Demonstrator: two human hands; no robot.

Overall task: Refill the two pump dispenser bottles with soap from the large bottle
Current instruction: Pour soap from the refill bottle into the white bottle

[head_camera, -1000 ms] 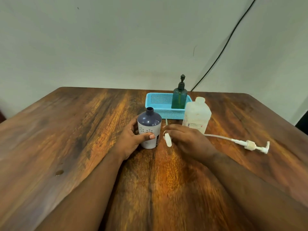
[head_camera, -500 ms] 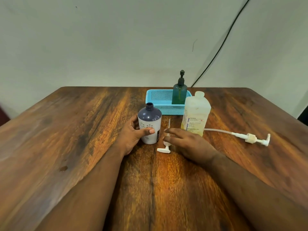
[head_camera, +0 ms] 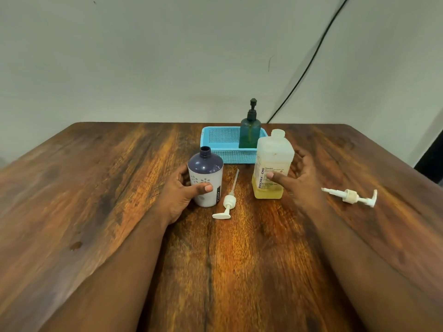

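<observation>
Since half a second ago, the right hand has left the small white pump, which now lies flat on the table, and has moved out to the large bottle; its fingers are spread around the bottle's right side with the thumb on the label, though whether it grips firmly yet I cannot tell. Just left of that pump, the left hand is wrapped around the purple-topped dispenser bottle, which stands upright with its neck uncapped. A second, longer pump lies on the table to the right, apart from the hand. The large bottle stands upright, capless, with yellow soap low in its base. Behind both, a blue basket holds a dark green dispenser bottle with its black pump on. A black cable runs up the wall.
</observation>
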